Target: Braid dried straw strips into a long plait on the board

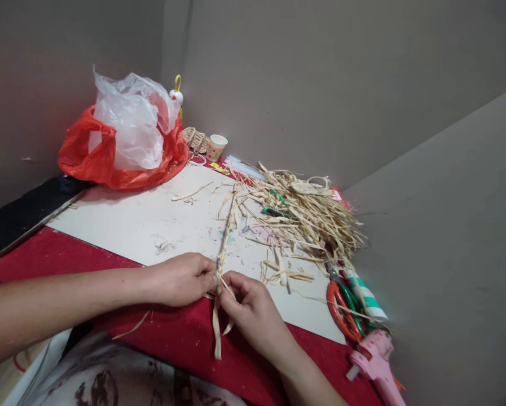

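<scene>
A narrow braid of pale dried straw (226, 232) runs from the middle of the white board down to my two hands at its near edge. My left hand (189, 279) is closed, pinching the braid from the left. From the right, my right hand (246, 299) pinches the straw strands just below the braided part, fingers closed. Loose strand ends (216, 332) hang below my fingers over the red cloth. The exact spot where the fingertips grip is partly hidden.
A straw heap (316, 208) lies right of the braid. Orange-handled scissors (341, 313) and a pink glue gun (375, 361) lie at the right edge. Red and clear plastic bags (126, 129), a paper cup (216, 148) and a black tablet-like slab (24, 214) stand or lie left and back.
</scene>
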`<state>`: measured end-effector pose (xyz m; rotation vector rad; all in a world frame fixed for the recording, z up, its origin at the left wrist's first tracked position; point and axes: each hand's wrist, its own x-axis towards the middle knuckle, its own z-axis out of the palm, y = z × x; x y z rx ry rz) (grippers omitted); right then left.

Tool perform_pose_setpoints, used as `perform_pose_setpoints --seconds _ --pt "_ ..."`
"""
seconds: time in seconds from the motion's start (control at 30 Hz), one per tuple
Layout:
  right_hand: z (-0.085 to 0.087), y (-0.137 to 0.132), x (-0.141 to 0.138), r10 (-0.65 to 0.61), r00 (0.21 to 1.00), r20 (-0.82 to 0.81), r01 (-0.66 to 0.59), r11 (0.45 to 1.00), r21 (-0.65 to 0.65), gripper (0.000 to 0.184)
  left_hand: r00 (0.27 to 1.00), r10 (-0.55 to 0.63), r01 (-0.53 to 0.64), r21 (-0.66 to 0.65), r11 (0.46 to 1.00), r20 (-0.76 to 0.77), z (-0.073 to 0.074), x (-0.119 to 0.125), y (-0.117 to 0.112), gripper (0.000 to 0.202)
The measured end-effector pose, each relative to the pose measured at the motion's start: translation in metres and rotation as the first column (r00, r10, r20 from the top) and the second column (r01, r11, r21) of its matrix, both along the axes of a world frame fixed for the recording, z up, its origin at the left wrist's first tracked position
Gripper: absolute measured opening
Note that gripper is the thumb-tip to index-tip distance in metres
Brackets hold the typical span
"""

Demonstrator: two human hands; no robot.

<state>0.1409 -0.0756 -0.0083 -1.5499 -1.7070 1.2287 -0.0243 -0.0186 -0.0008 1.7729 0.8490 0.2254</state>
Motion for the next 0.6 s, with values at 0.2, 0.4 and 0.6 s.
perform_pose_setpoints --seconds 0.2,0.4,0.6 --pt "-0.003 -0.003 0.003 0.04 0.972 0.232 -0.07 0.99 0.123 0.023 0.996 0.076 -0.059 -0.282 0.958 0.051 -0.002 0.006 0.001 0.024" --pt "0.005 -0.007 0.012 0.064 0.919 0.389 -0.123 0.984 0.13 0.028 0.987 0.14 -0.118 -0.24 0.964 0.075 -0.009 0.008 -0.003 0.023" --pt "0.011 -0.018 0.005 0.176 0.939 0.296 -0.217 0.97 0.112 0.03 0.973 0.199 -0.161 -0.27 0.949 0.117 -0.011 0.01 -0.008 0.021"
